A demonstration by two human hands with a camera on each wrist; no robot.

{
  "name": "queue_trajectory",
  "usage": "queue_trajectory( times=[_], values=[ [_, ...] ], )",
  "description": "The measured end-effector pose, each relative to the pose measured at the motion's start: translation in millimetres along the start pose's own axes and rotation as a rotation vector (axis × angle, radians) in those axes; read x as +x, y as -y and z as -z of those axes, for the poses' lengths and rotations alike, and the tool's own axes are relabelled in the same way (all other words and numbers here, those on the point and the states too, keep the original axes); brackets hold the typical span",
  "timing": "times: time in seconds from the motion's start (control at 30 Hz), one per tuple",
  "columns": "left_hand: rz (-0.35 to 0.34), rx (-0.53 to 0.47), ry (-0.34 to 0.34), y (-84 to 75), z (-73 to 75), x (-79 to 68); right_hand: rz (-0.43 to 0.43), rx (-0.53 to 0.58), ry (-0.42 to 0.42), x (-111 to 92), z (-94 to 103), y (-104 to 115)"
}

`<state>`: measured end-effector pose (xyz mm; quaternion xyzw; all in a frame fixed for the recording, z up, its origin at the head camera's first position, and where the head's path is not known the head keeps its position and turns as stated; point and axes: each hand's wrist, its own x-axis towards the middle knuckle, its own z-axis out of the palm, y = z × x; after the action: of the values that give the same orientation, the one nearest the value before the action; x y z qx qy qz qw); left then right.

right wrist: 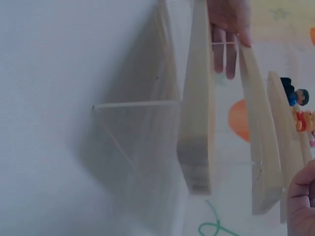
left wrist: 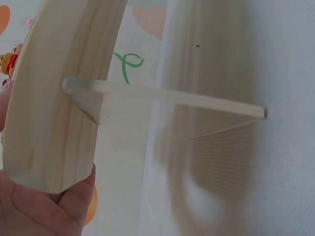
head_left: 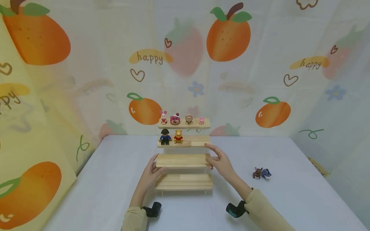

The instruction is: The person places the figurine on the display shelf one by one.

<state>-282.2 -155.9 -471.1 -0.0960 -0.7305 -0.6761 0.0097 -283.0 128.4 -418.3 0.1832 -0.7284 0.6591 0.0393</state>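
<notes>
A stepped wooden display shelf [head_left: 183, 161] on clear supports stands in the middle of the white table. My left hand [head_left: 151, 173] holds the left end of its second-lowest board, thumb at the front edge and fingers behind. At the other side, my right hand [head_left: 224, 163] grips the right end with curled fingers, its index finger stretched up to the board above. A figure in a blue top [head_left: 165, 137] and a yellow bear figure in red [head_left: 178, 137] stand on that upper board. The left wrist view shows a board [left wrist: 54, 98] close up over a clear support.
On the top board are a pink-eared piglet figure [head_left: 163, 118], a purple-pink bear figure [head_left: 175, 119], a brown figure [head_left: 189, 119] and a small pink figure [head_left: 201, 121]. A brown figure [head_left: 257, 173] and a blue-grey donkey figure [head_left: 266, 174] lie to the right. A fruit-print cloth [head_left: 185, 89] hangs behind.
</notes>
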Motion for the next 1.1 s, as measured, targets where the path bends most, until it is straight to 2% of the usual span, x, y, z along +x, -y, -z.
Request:
queue_trajectory(
  times=[0.17, 0.37, 0.57, 0.7, 0.8, 0.93, 1.1],
  values=[
    [0.01, -0.003, -0.013, -1.9, 1.9, -0.4, -0.011, -0.044, -0.017, -7.5, 10.3, 3.6],
    [-0.006, -0.019, 0.001, -3.2, 1.6, -1.0, -0.053, -0.112, -0.124, -21.3, 29.1, 6.0],
    [0.009, -0.03, -0.006, -1.8, 0.1, -1.3, -0.032, -0.124, -0.292, -36.0, 71.1, -14.2],
    [0.019, -0.023, -0.02, -1.9, -0.8, -1.8, -0.075, -0.2, -0.381, -46.4, 100.0, -25.3],
    [0.013, -0.019, -0.016, -2.3, -1.0, -1.9, -0.15, -0.27, -0.365, -56.7, 118.5, -27.9],
    [0.022, -0.012, -0.006, -2.3, -1.3, -1.8, -0.233, -0.348, -0.292, -68.3, 139.4, -30.2],
    [0.028, -0.024, -0.002, -3.1, -2.2, -0.7, -0.255, -0.422, -0.267, -75.7, 155.8, -39.4]
  ],
)
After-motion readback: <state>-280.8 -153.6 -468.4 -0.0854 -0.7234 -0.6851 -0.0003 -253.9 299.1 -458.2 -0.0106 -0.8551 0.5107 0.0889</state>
